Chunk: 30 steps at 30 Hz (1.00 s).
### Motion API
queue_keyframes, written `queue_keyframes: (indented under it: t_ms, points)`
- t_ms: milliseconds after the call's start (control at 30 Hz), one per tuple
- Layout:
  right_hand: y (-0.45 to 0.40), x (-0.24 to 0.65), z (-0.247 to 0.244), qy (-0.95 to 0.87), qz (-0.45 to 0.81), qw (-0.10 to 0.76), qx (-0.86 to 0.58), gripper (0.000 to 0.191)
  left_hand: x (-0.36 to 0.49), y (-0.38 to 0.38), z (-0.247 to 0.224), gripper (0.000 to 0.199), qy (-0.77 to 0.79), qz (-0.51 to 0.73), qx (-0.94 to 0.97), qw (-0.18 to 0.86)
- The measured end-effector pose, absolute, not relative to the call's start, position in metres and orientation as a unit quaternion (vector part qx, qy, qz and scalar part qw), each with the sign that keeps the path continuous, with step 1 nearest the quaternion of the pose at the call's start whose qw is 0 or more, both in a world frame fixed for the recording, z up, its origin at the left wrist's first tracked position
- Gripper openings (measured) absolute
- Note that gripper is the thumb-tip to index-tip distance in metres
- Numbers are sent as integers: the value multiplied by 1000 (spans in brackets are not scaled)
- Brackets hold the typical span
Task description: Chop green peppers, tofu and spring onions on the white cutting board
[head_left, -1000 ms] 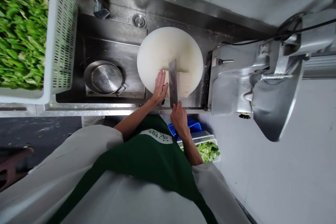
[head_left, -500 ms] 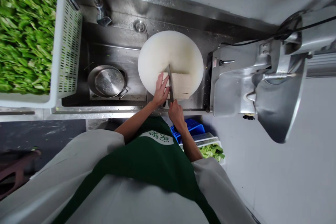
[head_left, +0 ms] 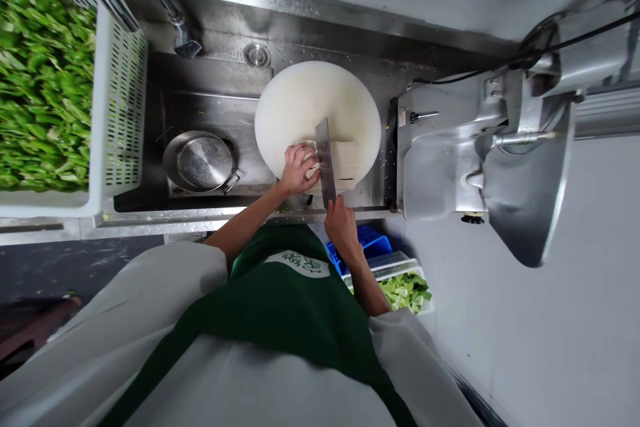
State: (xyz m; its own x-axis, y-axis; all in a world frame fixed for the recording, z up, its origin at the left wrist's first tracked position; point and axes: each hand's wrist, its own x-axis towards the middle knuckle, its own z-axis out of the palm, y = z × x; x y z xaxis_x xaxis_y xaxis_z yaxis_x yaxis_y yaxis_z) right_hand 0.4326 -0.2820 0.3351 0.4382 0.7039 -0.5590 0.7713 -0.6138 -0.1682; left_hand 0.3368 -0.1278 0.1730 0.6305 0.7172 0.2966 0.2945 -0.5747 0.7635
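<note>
We locate the pale block [head_left: 346, 159] under and right of our left hand [head_left: 300, 169]'s half-curled fingers, grip indeterminable; we judge it partly cut, its wider right section left. Our right hand [head_left: 342, 221] encloses the handle of the cleaver [head_left: 326, 163].

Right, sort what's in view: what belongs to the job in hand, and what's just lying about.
In use:
cleaver, gripped by the right hand
pale food, touched by the left hand
round white board

Just lying about:
white basket of green vegetables
metal pot
tap
metal machine
blue crate
second basket of leafy greens
</note>
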Motion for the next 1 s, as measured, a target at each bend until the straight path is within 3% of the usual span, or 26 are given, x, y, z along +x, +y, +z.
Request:
queue_keyframes:
  t_ms: [300,800,1000]
  points:
    - [-262,428,303,431,-346,78,830,23,337,-125,178,42,296,282,844,346]
    - [-285,446,336,413,-291,0,863,24,323,-152,168,49,278,294,852,332]
    - [-312,485,329,295,-227,31,928,29,347,-172,191,59,218,229,879,358]
